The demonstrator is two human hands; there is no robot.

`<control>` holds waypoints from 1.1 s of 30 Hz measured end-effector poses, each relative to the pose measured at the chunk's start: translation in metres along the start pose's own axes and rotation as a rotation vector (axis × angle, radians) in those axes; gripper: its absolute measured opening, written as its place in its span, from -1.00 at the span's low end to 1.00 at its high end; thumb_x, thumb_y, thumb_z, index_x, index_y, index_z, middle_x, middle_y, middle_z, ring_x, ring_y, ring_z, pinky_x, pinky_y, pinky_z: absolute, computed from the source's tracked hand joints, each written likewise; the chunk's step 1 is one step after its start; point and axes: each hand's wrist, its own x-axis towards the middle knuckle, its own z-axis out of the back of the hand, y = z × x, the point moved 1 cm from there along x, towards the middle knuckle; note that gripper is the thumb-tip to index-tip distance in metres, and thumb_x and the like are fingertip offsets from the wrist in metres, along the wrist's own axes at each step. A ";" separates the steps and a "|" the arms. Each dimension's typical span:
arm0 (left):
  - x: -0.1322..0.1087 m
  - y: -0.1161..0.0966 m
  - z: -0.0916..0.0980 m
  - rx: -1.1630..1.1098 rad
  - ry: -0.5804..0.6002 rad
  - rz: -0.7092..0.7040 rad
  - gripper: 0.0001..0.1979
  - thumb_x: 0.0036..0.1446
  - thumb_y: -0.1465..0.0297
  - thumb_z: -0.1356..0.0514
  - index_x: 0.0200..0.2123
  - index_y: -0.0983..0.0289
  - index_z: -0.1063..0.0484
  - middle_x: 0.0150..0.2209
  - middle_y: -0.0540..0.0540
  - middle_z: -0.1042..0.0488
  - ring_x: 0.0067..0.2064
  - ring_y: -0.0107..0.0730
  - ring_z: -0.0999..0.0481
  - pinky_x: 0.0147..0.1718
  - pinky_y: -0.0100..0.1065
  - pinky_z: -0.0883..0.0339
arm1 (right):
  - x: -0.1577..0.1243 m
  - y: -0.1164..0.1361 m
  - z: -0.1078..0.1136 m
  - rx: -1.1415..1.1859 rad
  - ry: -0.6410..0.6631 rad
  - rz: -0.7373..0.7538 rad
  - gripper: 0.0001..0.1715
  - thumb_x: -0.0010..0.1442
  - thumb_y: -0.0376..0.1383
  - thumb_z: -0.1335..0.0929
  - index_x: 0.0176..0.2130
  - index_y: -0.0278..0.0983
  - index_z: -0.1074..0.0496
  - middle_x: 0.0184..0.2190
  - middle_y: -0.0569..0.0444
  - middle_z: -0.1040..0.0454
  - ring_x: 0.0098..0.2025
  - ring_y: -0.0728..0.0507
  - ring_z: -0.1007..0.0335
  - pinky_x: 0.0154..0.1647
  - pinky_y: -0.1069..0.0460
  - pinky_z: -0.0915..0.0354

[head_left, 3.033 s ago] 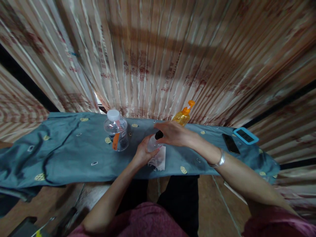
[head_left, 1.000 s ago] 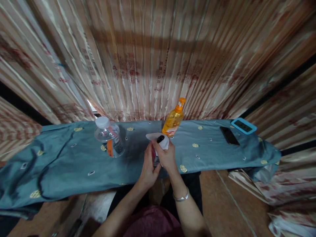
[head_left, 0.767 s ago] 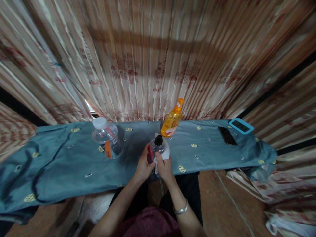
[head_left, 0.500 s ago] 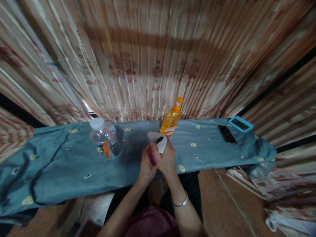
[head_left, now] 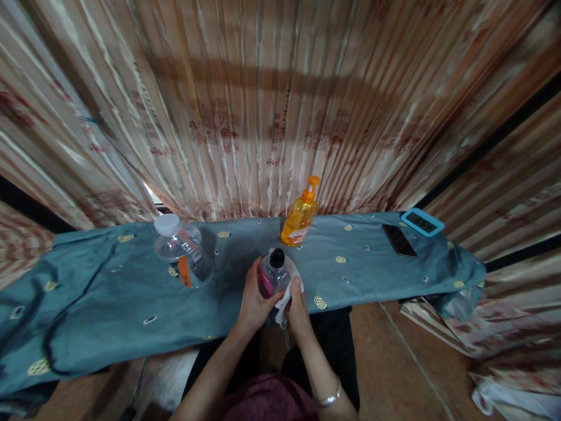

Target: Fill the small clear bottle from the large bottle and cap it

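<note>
A clear bottle (head_left: 280, 278) with a black cap and a pink label stands upright between my hands, near the front edge of the cloth-covered table. My left hand (head_left: 255, 297) is wrapped round its left side, with the thumb across the front. On the right side, my right hand (head_left: 298, 304) grips a white cloth (head_left: 284, 302) pressed against the bottle. Part of the cloth hangs down below the fingers. Just behind stands an orange pump bottle (head_left: 300, 219) holding yellow liquid.
The table (head_left: 368, 275) has a blue-green patterned cover. A large transparent jar (head_left: 186, 251) with a white lid stands at the left. To the right lie a black phone (head_left: 399, 240) and a blue-framed digital clock (head_left: 422, 222). Curtains (head_left: 263, 117) hang behind.
The bottle's black cap, mostly covered by the white cloth before, now shows fully. The cloth has moved down to the bottle's right side, and my right hand has moved lower with it.
</note>
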 end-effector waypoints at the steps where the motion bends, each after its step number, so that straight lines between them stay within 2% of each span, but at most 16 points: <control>1: 0.000 0.000 -0.001 0.016 -0.002 -0.018 -0.06 -0.06 0.23 -0.52 0.37 0.20 -0.26 0.29 0.33 -0.46 0.32 0.19 -0.49 0.34 0.19 -0.35 | -0.001 0.007 -0.001 -0.031 -0.007 0.052 -0.43 0.45 0.13 -0.34 0.16 -0.22 -0.51 0.18 -0.10 -0.55 0.20 -0.25 -0.51 0.31 -0.31 -0.39; 4: -0.003 0.002 -0.003 0.040 0.005 -0.056 -0.12 -0.05 0.23 -0.49 0.33 0.25 -0.32 0.26 0.38 -0.48 0.32 0.26 -0.48 0.36 0.25 -0.30 | 0.012 0.026 -0.006 -0.143 -0.012 0.214 -0.41 0.35 0.06 -0.47 0.21 -0.20 -0.50 0.32 -0.11 -0.46 0.37 -0.31 -0.36 0.46 -0.38 -0.20; 7: -0.010 0.008 0.000 0.002 0.042 -0.032 -0.13 0.02 0.23 -0.44 0.37 0.26 -0.28 0.35 0.42 -0.42 0.38 0.25 -0.43 0.39 0.24 -0.26 | 0.033 0.027 -0.008 -0.205 -0.016 0.252 -0.47 0.32 -0.01 -0.51 0.15 -0.22 -0.53 0.25 -0.09 -0.50 0.33 -0.30 -0.40 0.44 -0.38 -0.22; 10: -0.011 0.011 0.008 -0.060 0.110 0.008 -0.14 0.10 0.24 -0.40 0.42 0.26 -0.22 0.41 0.42 -0.36 0.41 0.20 -0.42 0.42 0.23 -0.23 | 0.042 0.006 -0.003 -0.180 -0.029 0.176 -0.55 0.43 0.03 -0.41 0.10 -0.22 -0.54 0.14 -0.07 -0.56 0.18 -0.24 -0.51 0.30 -0.29 -0.39; 12: -0.004 0.007 0.015 -0.080 0.107 0.026 -0.13 0.05 0.27 -0.43 0.40 0.22 -0.25 0.40 0.37 -0.38 0.41 0.17 -0.42 0.39 0.18 -0.29 | 0.038 -0.015 0.002 -0.139 -0.032 0.094 -0.52 0.46 0.05 -0.38 0.09 -0.24 -0.53 0.09 -0.06 -0.58 0.09 -0.21 -0.56 0.19 -0.24 -0.47; 16: 0.011 -0.008 0.022 -0.077 0.101 0.049 -0.27 -0.17 0.36 -0.54 0.14 0.20 -0.50 0.11 0.20 -0.60 0.22 0.09 -0.58 0.28 0.07 -0.42 | 0.022 -0.045 0.009 -0.068 -0.036 -0.013 -0.51 0.46 0.05 -0.38 0.11 -0.25 -0.51 0.09 -0.06 -0.56 0.06 -0.20 -0.56 0.14 -0.22 -0.50; 20: 0.007 -0.023 0.022 -0.121 0.093 0.155 -0.30 -0.23 0.41 -0.56 0.06 0.22 -0.49 -0.08 0.09 -0.67 -0.02 -0.05 -0.69 0.08 -0.06 -0.55 | 0.020 -0.047 0.015 -0.004 -0.009 -0.039 -0.51 0.45 0.04 -0.38 0.14 -0.24 -0.51 0.16 -0.09 -0.54 0.14 -0.22 -0.53 0.22 -0.27 -0.45; 26: -0.003 -0.035 0.026 -0.186 0.057 0.211 -0.28 -0.27 0.32 -0.60 0.01 0.20 -0.47 -0.11 0.08 -0.69 -0.09 -0.08 -0.70 -0.05 -0.11 -0.60 | 0.039 -0.040 0.009 0.072 0.097 -0.097 -0.52 0.45 0.04 -0.39 0.10 -0.26 -0.52 0.08 -0.05 -0.57 0.05 -0.20 -0.56 0.12 -0.21 -0.51; 30: 0.012 -0.044 0.025 -0.239 0.015 0.171 -0.31 -0.26 0.28 -0.60 -0.02 0.20 -0.46 -0.14 0.06 -0.69 -0.15 -0.12 -0.70 -0.08 -0.13 -0.60 | 0.040 -0.053 0.001 0.060 0.111 -0.169 -0.51 0.45 0.03 -0.40 0.13 -0.28 -0.49 0.05 -0.05 -0.57 -0.02 -0.17 -0.58 0.02 -0.17 -0.55; 33: 0.033 -0.047 0.020 -0.227 -0.003 0.129 -0.31 -0.24 0.25 -0.61 -0.02 0.23 -0.46 -0.14 0.08 -0.69 -0.17 -0.16 -0.69 -0.10 -0.16 -0.59 | 0.039 -0.061 0.008 -0.030 0.072 -0.157 -0.51 0.45 0.03 -0.39 0.14 -0.27 -0.49 0.03 -0.05 -0.57 -0.04 -0.15 -0.58 0.00 -0.15 -0.55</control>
